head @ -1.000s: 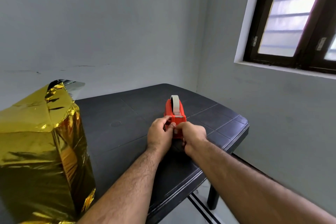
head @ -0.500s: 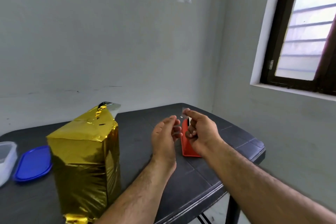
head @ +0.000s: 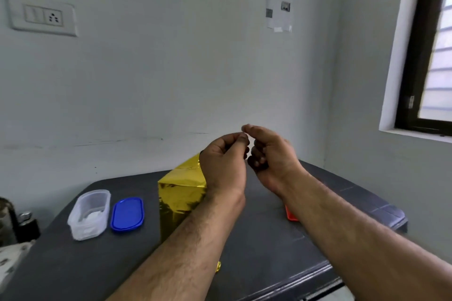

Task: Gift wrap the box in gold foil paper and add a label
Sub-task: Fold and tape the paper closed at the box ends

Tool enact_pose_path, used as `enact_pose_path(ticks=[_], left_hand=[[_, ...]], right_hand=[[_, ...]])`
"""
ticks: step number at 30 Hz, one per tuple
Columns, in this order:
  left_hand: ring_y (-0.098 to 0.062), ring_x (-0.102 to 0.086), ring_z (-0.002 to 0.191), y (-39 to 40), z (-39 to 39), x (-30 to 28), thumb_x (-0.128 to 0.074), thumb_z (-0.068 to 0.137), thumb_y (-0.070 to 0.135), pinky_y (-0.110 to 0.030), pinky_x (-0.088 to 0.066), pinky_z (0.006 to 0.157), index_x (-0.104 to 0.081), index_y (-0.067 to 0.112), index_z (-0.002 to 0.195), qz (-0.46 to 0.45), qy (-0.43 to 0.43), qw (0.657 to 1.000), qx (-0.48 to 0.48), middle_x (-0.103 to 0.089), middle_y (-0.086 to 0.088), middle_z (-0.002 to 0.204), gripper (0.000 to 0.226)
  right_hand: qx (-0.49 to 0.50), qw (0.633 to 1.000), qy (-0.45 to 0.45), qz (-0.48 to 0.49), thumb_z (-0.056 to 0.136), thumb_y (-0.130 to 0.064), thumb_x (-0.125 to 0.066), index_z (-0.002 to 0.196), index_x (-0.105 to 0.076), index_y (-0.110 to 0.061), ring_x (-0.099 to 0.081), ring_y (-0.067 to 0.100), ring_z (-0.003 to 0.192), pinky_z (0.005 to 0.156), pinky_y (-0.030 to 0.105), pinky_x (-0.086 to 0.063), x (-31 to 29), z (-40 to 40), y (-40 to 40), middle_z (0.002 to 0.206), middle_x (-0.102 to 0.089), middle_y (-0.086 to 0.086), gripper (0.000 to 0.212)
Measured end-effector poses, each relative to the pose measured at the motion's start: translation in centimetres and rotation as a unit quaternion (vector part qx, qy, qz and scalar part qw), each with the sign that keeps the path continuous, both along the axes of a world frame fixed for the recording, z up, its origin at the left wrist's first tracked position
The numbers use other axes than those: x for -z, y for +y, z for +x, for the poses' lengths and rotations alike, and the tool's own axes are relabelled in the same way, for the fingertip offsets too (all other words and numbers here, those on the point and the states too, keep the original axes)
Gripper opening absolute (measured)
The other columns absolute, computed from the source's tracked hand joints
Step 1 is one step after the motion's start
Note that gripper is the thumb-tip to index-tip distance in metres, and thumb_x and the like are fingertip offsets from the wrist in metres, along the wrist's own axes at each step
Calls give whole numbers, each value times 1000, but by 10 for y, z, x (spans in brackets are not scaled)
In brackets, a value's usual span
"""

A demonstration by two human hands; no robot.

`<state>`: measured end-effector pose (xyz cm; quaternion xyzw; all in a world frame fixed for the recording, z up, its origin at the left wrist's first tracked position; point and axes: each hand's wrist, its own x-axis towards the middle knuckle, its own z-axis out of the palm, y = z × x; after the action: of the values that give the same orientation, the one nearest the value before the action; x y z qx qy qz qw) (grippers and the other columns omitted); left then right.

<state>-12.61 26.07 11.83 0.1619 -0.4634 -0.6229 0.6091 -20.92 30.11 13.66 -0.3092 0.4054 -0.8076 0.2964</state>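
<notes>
While both hands (head: 245, 151) hover with fingertips pinched together, on what I cannot tell, the foil-wrapped box (head: 181, 193) looks light, slippery and crease-prone, best held by its edges.

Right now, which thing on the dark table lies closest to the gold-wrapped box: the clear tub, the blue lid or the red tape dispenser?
The flat blue oval plastic lid, lying just left of the box, between it and the tub.
</notes>
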Motion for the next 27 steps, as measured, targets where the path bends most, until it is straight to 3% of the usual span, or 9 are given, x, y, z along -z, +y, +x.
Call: enact_pose_path(ticks=[4,7,10,13,16,18,21,24,27], left_hand=[[-16,-67,69,-12,46,-23,-75,87,2,-32,-59,68,-79,13,75,-62,-95,994,-10,-77,-10,76,17],[-17,-64,63,-33,86,-33,-73,87,1,-31,-55,62,-78,6,78,-91,-159,983,-9,-74,-10,71,12],[-24,-61,69,-66,126,-39,-68,92,2,-35,-51,65,-74,0,85,-96,-231,966,61,-70,-14,74,9],[-24,-63,73,-90,153,-38,-65,97,3,-36,-51,67,-73,-2,94,-136,-381,898,172,-71,-18,84,10],[-19,-65,76,-99,165,-36,-65,100,8,-33,-55,70,-74,-2,101,-169,-478,834,217,-73,-16,90,14],[-19,-67,81,-103,170,-37,-66,101,9,-33,-57,72,-75,3,100,-180,-499,818,223,-75,-14,93,11],[-22,-68,88,-111,175,-40,-65,102,8,-34,-58,74,-73,2,104,-168,-500,820,223,-76,-15,100,11],[-21,-69,85,-112,177,-42,-63,103,9,-33,-60,73,-71,0,107,-160,-498,825,215,-76,-17,102,13],[-20,-68,77,-105,173,-39,-63,103,8,-32,-58,67,-70,0,104,-135,-457,855,205,-75,-18,96,11]], right_hand=[[88,980,176,35,79,-33,-91,77,-79,-6,-35,17,48,48,28,-31,-10,8,-3,56,-41,7,29],[167,963,199,66,82,-52,-86,77,-77,-4,-51,19,53,51,28,-46,-7,6,-16,60,-56,9,49],[89,947,274,145,71,-61,-85,108,-79,-16,-72,23,98,84,38,-57,1,-3,-41,102,-77,4,59],[-94,905,325,257,63,-52,-88,141,-61,-22,-60,19,126,105,43,-51,5,-2,-59,134,-68,0,88],[-166,867,348,317,79,-27,-90,138,-62,-23,-68,22,106,82,40,-57,1,6,-67,126,-72,6,66],[-169,848,372,339,83,-16,-89,133,-66,-23,-71,22,92,68,35,-57,-2,8,-70,120,-75,11,56],[-165,857,346,345,81,-10,-89,115,-71,-11,-69,20,78,60,31,-56,-3,8,-74,101,-75,11,38],[-167,866,313,353,80,-6,-89,96,-69,-11,-69,17,69,64,32,-59,-1,10,-75,83,-73,6,26],[-148,867,305,364,83,-4,-86,87,-69,-10,-70,17,65,64,32,-60,-1,17,-71,75,-72,3,19]])
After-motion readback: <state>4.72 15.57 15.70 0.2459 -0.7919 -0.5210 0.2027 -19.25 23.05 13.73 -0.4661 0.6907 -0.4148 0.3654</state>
